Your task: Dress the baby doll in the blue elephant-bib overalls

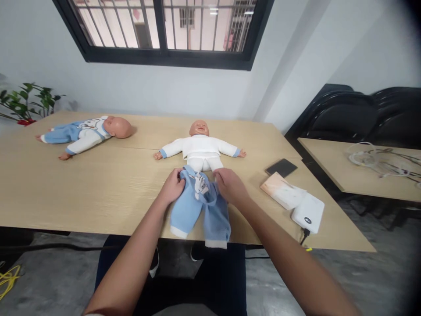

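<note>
A baby doll (201, 145) in a white top with blue cuffs lies face up on the table, head toward the wall and arms spread. Blue doll trousers (186, 210) with a cartoon animal print and white hems lie over its lower legs, reaching the front table edge. My left hand (173, 185) is closed on the left side of the trousers' waist. At the right side of the waist, my right hand (229, 186) is closed too, its fingertips pinching the cloth. The doll's feet are hidden by the trousers.
Another doll (87, 131) in blue and white lies at the back left. To the right are a dark phone (281, 167), a tissue pack (283, 191) and a white power bank (308, 213) with a cable. Cables lie on a side table (355, 184); a plant (31, 101) stands far left.
</note>
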`<state>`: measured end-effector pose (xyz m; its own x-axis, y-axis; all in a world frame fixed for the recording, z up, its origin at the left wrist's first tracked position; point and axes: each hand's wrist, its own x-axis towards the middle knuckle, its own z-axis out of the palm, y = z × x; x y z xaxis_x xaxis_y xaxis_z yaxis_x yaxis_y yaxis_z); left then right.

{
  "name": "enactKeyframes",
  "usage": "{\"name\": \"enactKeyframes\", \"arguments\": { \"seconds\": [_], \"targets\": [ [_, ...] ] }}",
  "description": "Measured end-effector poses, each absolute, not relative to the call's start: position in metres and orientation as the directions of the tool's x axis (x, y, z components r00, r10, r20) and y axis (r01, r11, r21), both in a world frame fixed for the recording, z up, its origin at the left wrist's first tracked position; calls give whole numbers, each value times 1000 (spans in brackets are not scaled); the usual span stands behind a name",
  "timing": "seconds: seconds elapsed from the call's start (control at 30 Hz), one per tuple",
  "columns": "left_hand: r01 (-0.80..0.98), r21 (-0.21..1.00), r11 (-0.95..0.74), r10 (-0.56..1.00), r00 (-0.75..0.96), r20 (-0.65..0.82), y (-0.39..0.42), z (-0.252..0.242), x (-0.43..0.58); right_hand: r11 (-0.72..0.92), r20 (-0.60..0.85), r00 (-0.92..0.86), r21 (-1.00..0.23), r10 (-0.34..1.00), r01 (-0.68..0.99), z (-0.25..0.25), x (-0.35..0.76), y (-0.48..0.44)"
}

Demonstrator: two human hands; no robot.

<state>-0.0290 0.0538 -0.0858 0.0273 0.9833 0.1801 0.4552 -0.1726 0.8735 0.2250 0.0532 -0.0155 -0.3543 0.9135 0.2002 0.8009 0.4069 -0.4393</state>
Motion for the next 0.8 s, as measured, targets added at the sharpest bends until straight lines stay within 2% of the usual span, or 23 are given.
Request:
{"name": "enactKeyframes", "arguments": {
  "seconds": [0.1, 0.17, 0.2, 0.27, 0.37, 0.43, 0.5, 0.57, 0.67, 0.73, 0.8],
  "targets": [
    [499, 857, -128, 974, -99, 202, 38, -80, -28, 392, 196, -340, -469, 920, 791, -31, 248, 35],
    [610, 780, -144, 936, -173, 308, 32, -66, -24, 378, 184, -331, -461, 926, 803, -37, 257, 29],
    [668, 722, -182, 916, -152, 372, 30, -56, -20, 385, 182, -339, -446, 923, 808, -38, 259, 28],
    [729, 600, -330, 896, 41, 443, 31, -34, -11, 458, 195, -415, -405, 889, 791, -35, 261, 26],
    [678, 507, -533, 846, 409, 342, 41, -10, 4, 662, 228, -624, -343, 747, 667, -27, 262, 22],
    [660, 495, -565, 818, 523, 238, 48, -4, 12, 740, 220, -711, -300, 668, 602, -23, 262, 18],
    [679, 473, -562, 812, 562, 158, 53, -6, 16, 757, 209, -732, -282, 648, 590, -21, 262, 15],
    [697, 440, -566, 803, 587, 104, 55, -10, 17, 725, 234, -695, -358, 680, 588, -20, 261, 12],
    [689, 458, -562, 805, 582, 113, 53, -14, 15, 489, 261, -437, -663, 861, 567, -19, 261, 5],
    [679, 478, -558, 812, 565, 145, 51, -15, 14, 241, 175, -177, -837, 969, 490, -21, 262, 0],
    [695, 455, -557, 820, 547, 169, 51, -15, 16, 59, 58, -15, -915, 998, 399, -26, 264, -4]
  ]
}}
